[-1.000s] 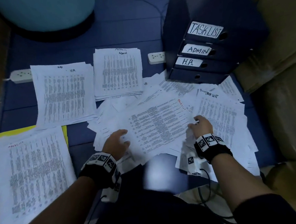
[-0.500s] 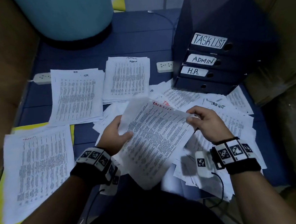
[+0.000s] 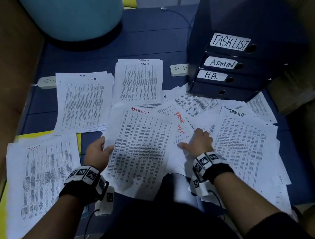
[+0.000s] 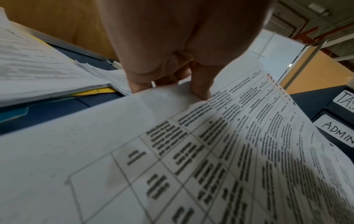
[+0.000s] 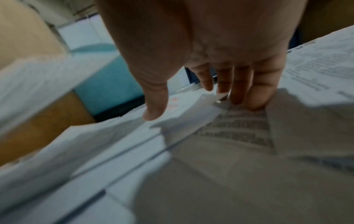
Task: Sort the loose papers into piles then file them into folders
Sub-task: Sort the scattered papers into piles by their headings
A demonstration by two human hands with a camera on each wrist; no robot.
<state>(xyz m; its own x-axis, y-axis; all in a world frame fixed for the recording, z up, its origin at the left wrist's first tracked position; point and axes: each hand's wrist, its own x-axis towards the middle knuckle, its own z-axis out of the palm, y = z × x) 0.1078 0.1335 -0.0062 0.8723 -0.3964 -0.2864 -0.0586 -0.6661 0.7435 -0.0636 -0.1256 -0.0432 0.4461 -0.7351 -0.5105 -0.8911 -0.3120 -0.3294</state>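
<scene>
Blue floor [image 3: 147,45]; left hand [image 3: 97,153] pinches tasklist sheet [image 3: 142,148]; right hand [image 3: 199,142] beside.

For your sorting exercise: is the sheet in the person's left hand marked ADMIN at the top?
No, the sheet pinched by the left hand reads TASKLIST in red.

Stacked dark box files carry white handwritten spine labels: top file [image 3: 230,41] "TASKLIST", second file [image 3: 221,63] "ADMIN", third file [image 3: 211,75] "H.R.". Headings handwritten on paper: "HR" on the far-left pile [image 3: 84,102]; "ADMIN" on the neighbouring pile [image 3: 139,79]; red "TASKLIST" on the sheet [image 3: 140,148] held by the left hand [image 3: 97,153]; black "TASK LIST" on the right-hand pile [image 3: 242,141].
</scene>
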